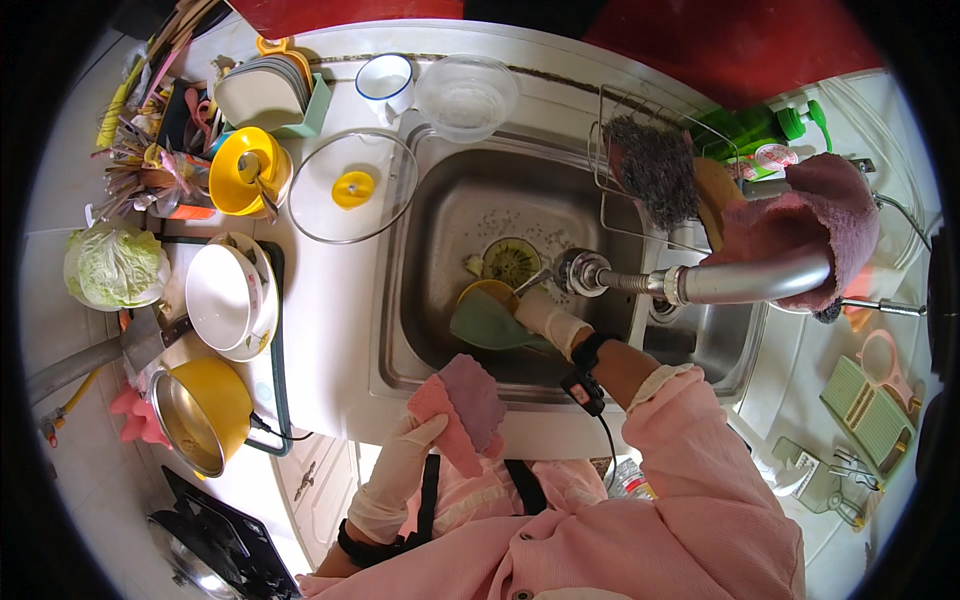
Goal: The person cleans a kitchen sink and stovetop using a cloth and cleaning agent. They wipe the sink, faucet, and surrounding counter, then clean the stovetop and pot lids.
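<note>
My left hand (425, 435), in a whitish glove, grips a folded pink and purple cloth (471, 401) in front of the sink's near rim. Inside the sink (442, 180), my gloved right hand (546, 319) reaches down beside a green, rounded kitchen item (484, 321). A yellow round piece (480, 288) lies partly under that item. By my right fingertips a metal utensil (534, 281) sticks up; whether my fingers close on it or on the green item cannot be made out. The faucet head (581, 271) hangs just above this hand. Food scraps surround the drain strainer (511, 259).
A glass lid (319, 187) overlaps the sink's left rim. White bowls (221, 300), a yellow pot (202, 416), a cleaver (150, 341) and a cabbage (116, 264) stand left. A wire rack (622, 105) and a cloth-draped faucet pipe (757, 283) are at right.
</note>
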The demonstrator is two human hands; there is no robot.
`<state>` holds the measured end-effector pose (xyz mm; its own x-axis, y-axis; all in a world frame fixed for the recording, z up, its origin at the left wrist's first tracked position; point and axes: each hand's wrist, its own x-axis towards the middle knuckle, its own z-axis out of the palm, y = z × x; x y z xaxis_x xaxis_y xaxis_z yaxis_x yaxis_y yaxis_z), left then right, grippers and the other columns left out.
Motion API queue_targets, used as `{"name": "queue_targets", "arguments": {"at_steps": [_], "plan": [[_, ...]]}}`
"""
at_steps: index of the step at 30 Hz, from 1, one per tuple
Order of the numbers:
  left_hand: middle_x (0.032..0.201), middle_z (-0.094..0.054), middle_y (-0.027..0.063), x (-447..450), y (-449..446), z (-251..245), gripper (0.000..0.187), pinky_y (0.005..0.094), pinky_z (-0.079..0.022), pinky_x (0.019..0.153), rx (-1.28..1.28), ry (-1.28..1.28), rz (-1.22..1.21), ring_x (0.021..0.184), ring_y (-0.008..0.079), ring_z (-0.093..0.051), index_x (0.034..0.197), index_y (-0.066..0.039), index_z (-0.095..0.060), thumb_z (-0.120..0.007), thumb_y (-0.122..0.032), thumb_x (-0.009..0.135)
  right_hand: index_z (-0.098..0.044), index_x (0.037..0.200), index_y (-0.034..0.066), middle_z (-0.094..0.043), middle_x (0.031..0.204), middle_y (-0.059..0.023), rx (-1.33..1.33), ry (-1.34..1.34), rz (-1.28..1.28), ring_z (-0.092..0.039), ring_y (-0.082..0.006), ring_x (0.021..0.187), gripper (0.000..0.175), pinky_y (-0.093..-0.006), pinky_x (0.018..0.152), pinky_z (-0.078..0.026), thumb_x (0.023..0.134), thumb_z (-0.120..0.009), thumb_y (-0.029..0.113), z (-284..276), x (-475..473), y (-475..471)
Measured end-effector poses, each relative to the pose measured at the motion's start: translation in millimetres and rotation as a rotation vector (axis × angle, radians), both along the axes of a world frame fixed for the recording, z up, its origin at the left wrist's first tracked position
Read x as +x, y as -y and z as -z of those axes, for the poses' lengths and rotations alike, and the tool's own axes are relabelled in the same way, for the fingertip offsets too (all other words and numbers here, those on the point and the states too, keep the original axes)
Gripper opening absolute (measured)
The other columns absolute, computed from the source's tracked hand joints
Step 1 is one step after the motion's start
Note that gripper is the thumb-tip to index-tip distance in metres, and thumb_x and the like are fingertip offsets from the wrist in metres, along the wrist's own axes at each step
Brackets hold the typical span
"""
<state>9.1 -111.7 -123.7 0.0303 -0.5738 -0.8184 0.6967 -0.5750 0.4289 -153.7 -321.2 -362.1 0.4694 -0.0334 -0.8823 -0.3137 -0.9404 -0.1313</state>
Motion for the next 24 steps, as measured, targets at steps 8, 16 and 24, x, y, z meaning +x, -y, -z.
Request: {"name": "queue_targets", "arguments": {"at_steps": [8,16,24], "plan": [[0.116,-0.054,0.0047,-1,-2,-4,0.036,0.0304,-0.039,0.094,0.036,0.006,0.039,0.107,0.016,-0.051,0.123,-0.001,-0.047,-0.051,-0.014,0.09,-0.069,0.089,0.0072,-0.066,0.086,-0.0136,0.089,-0.015,0.27,-0.063,-0.0312,0.081,0.02,-0.0406,0.07,-0.05,0.077,-0.062,0.021,-35,10,12],[0.115,-0.054,0.0059,6,-4,-1,0.036,0.0312,-0.04,0.092,-0.02,0.01,0.008,0.106,0.0166,-0.052,0.123,0.0,-0.046,-0.05,-0.012,0.089,-0.067,0.089,0.003,-0.064,0.09,-0.0174,0.024,0.44,0.745,-0.061,-0.0352,0.085,0.022,-0.041,0.076,-0.048,0.077,-0.056,0.017,-114,35,27],[0.119,-0.052,0.0063,12,-12,1,0.04,0.0322,-0.036,0.097,0.01,-0.002,-0.037,0.111,0.0175,-0.049,0.126,0.001,-0.043,-0.049,-0.012,0.089,-0.066,0.092,0.0011,-0.063,0.09,-0.0204,-0.114,0.627,0.784,-0.062,-0.0344,0.085,0.02,-0.0411,0.076,-0.049,0.077,-0.054,0.008,-64,70,27]]}}
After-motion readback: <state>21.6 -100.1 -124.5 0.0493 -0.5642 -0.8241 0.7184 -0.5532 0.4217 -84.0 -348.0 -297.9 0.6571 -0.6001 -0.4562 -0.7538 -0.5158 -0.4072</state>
